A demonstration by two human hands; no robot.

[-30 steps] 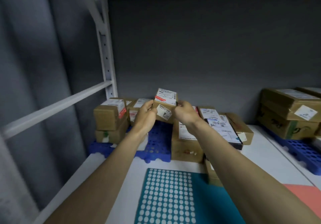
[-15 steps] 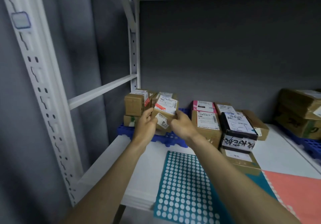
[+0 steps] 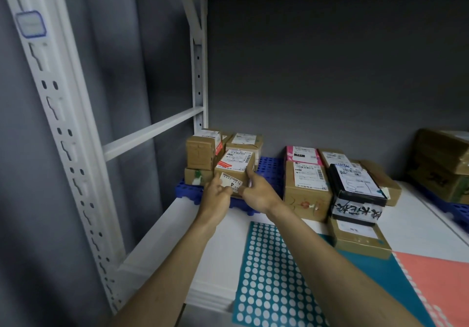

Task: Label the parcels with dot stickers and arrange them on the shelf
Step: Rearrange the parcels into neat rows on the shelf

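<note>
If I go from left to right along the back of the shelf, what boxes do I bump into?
Stacked brown boxes → small box in both hands → pink-labelled box → black parcel → big taped boxes.

Probably a parcel storeroom: white slotted metal shelving [image 3: 61,133] holding labelled cardboard parcels [image 3: 307,189] on blue plastic pallets [image 3: 269,171].

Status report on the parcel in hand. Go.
Left hand and right hand grip small parcel over blue pallet. Stacked boxes crowd it left and behind.
</note>
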